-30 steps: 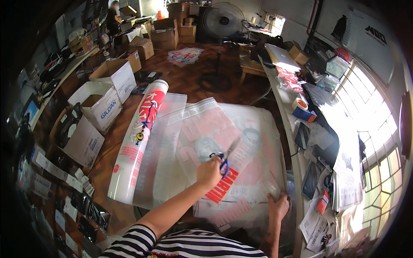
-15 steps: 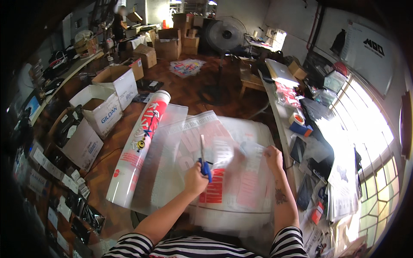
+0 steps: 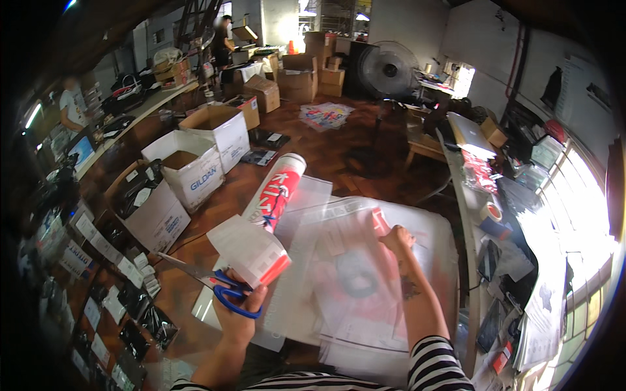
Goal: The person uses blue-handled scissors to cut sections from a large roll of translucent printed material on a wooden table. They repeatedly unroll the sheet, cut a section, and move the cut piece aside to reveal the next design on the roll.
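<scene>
Our left grip (image 3: pixel 238 316) holds scissors (image 3: pixel 195 270), blades leftward; our right grip (image 3: pixel 399 240) pinches a sheet (image 3: pixel 365 254) toward the counter's (image 3: pixel 442 260) right edge.

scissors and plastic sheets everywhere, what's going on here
A person in striped sleeves is handling printed sheets. Their left-hand grip has blue-handled scissors, blades pointing off to the left, and seems to pinch a small pale piece with a red edge too. The right-hand grip is at a translucent printed sheet on the work surface, too blurred to tell how firmly it holds. A large roll with red print lies to the left, partly hidden by the small piece.
</scene>
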Demonstrator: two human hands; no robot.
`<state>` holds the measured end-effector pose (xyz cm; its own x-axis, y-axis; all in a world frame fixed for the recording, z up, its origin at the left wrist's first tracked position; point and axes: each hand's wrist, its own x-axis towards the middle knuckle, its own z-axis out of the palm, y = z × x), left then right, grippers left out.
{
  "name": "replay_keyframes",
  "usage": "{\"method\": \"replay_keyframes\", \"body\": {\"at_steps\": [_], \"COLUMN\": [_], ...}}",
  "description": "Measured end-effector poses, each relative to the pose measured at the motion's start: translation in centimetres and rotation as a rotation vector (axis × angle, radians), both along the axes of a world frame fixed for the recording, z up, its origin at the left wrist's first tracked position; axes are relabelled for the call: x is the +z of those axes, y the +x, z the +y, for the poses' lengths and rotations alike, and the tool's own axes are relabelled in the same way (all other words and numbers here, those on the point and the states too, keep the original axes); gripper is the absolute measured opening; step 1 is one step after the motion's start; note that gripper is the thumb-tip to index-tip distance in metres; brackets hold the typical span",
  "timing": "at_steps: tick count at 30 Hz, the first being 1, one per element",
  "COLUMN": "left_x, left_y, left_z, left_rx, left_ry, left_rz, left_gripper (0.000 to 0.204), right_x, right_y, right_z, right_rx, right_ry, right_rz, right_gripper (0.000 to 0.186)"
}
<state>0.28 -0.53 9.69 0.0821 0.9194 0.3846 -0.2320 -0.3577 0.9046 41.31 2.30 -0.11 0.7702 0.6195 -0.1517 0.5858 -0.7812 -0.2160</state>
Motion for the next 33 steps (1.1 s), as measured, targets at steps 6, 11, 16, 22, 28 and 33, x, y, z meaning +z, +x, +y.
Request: {"method": "replay_keyframes", "body": {"at_steps": [6,11,16,22,28,33], "left_x": [-1.4,0.2,3.2,-0.6,-11.5,-8.0], "left_y": [-0.5,2.3,11.3,25.1,28.6,26.9], "left_z": [-1.0,1.7,6.3,5.7,2.7,3.8], "left_rx": [-0.046,-0.078,-0.178,-0.872,-1.261,-1.288], "left_ry": [-0.239,-0.157,0.208,0.359,0.945,0.925], "left_rz": [-0.088,-0.183,-0.104,0.010,0.650,1.048], "left_gripper": [0.038,0.044,0.029,0.014,0.028,0.021], "right_x": [0.9,8.4,2.9,-2.7,-4.2,-1.0], "right_y": [1.2,0.5,6.5,5.4,7.4,1.0], "right_z": [2.0,0.2,-10.7,-21.2,-28.2,-26.7], "right_rx": [0.167,0.026,-0.090,-0.366,-0.312,0.026], "right_ry": [0.702,0.923,0.800,0.751,0.461,0.340], "right_rz": [0.802,1.062,0.625,0.258,0.267,-0.848], "right_gripper": [0.033,0.026,0.029,0.040,0.057,0.040]}}
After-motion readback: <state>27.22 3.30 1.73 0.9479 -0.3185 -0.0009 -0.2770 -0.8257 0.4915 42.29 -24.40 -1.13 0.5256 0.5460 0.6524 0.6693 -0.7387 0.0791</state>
